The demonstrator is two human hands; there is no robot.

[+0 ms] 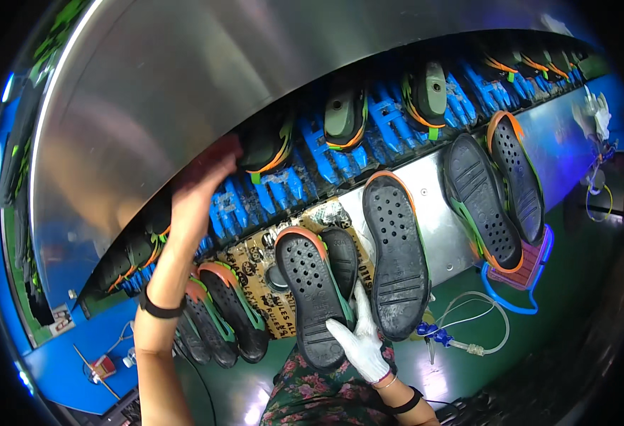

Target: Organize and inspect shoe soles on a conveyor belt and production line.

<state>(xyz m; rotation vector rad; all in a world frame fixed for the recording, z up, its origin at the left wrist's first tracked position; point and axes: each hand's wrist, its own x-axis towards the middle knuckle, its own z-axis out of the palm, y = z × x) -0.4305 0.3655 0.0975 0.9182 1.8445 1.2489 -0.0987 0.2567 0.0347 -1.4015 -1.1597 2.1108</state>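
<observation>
My right hand (363, 344), in a white glove, grips a black shoe sole (315, 305) with orange and green edging by its lower side. The thumb lies across its face. A second, darker sole (341, 257) shows partly behind it, against the fingers; whether the hand holds that one too is unclear. My bare left hand (205, 177) reaches up under the metal hood, beside a shoe (266, 150) on the blue-slatted conveyor. Its fingers are smeared by motion and partly dark, so their closing is hidden.
A curved metal hood (205, 78) overhangs the conveyor (319, 153), which carries several shoes on lasts. Soles (397, 255) lean along the metal ledge (429, 206), more (234, 312) at left. A red block in a blue frame (521, 266) and clear tubing (493, 341) sit at right.
</observation>
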